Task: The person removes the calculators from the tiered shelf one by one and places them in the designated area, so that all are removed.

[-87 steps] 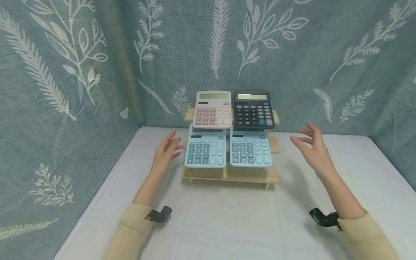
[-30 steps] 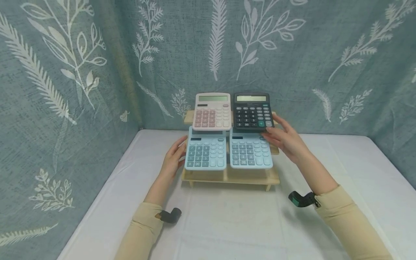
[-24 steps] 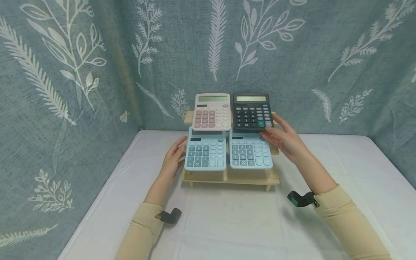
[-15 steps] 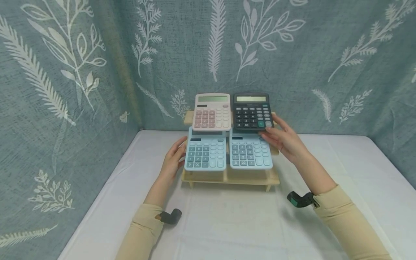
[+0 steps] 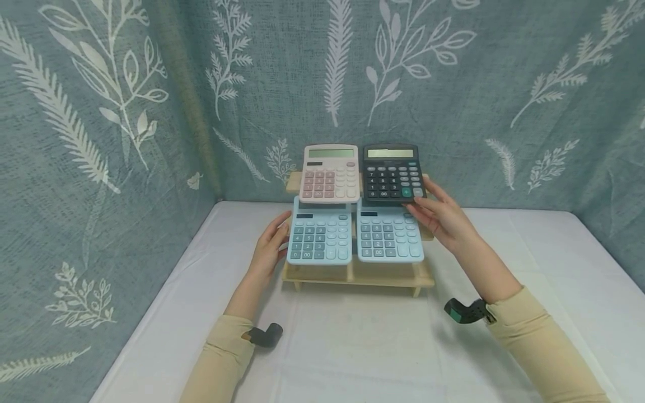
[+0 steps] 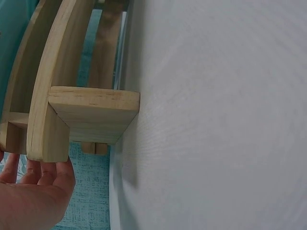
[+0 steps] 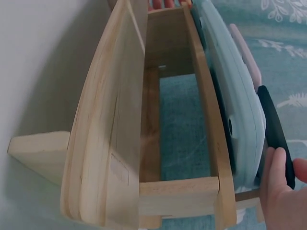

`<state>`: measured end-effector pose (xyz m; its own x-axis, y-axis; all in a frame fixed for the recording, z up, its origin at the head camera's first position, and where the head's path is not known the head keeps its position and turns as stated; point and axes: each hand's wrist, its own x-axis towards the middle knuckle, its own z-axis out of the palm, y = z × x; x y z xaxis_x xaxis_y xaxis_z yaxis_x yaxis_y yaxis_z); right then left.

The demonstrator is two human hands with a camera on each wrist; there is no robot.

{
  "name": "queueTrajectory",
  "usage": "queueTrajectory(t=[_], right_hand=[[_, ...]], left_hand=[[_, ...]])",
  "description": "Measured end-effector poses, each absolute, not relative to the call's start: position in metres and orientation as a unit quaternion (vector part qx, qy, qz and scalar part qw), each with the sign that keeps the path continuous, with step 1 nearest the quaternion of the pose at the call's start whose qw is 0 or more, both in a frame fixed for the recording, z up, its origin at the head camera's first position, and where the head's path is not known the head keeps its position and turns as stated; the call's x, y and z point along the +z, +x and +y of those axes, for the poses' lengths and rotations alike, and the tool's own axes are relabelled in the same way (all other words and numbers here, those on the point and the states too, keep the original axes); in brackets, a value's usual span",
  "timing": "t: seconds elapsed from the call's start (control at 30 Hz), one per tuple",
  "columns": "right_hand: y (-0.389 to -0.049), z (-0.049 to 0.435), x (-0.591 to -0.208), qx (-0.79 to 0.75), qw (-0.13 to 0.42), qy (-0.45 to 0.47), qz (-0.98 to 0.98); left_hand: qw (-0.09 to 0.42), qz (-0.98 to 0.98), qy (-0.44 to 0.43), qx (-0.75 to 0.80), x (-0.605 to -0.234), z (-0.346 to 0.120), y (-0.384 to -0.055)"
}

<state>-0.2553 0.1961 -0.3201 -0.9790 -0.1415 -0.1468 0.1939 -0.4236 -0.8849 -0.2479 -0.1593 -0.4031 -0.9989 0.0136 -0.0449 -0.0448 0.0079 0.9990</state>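
My R hand (image 5: 445, 221) pinches the black calculator (image 5: 394, 173) at its btm R corner, thumb on one face, fingers on the other; the rest of it lies up & L of that hand, leaning on the upper tier of the wooden stand (image 5: 322, 276). My L hand (image 5: 268, 246) touches the stand's L end; can't tell if it's gripping or just resting there, as the fingertips are partly hidden.

Just R of my L hand is one light blue calculator (image 5: 319, 235), w/ the pink-and-white calculator (image 5: 330, 179) above it, up & R of the same hand. The other blue calculator (image 5: 390, 235) sits L of & a bit below my R fingers, next to its twin. White tabletop (image 5: 353, 347) under both hands, patterned curtain (image 5: 282, 67) beyond.
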Motion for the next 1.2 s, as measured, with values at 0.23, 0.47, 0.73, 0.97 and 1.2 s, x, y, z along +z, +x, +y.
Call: queueTrajectory(t=[0.23, 0.47, 0.73, 0.97, 1.2], right_hand=[[-0.251, 0.194, -0.318, -0.844, 0.094, 0.031, 0.527], [-0.249, 0.192, -0.318, -0.852, 0.094, 0.034, 0.515], [-0.245, 0.194, -0.318, -0.855, 0.095, 0.038, 0.509], [-0.241, 0.202, -0.318, -0.861, 0.096, 0.036, 0.499], [-0.235, 0.212, -0.319, -0.864, 0.093, 0.042, 0.494]], left_hand=[[0.02, 0.712, -0.012, 0.702, -0.403, -0.159, -0.248], [0.022, 0.708, -0.018, 0.706, -0.404, -0.159, -0.249], [0.02, 0.708, -0.023, 0.706, -0.404, -0.159, -0.25], [0.023, 0.71, -0.024, 0.704, -0.403, -0.158, -0.251], [0.023, 0.71, -0.02, 0.704, -0.404, -0.159, -0.251]])
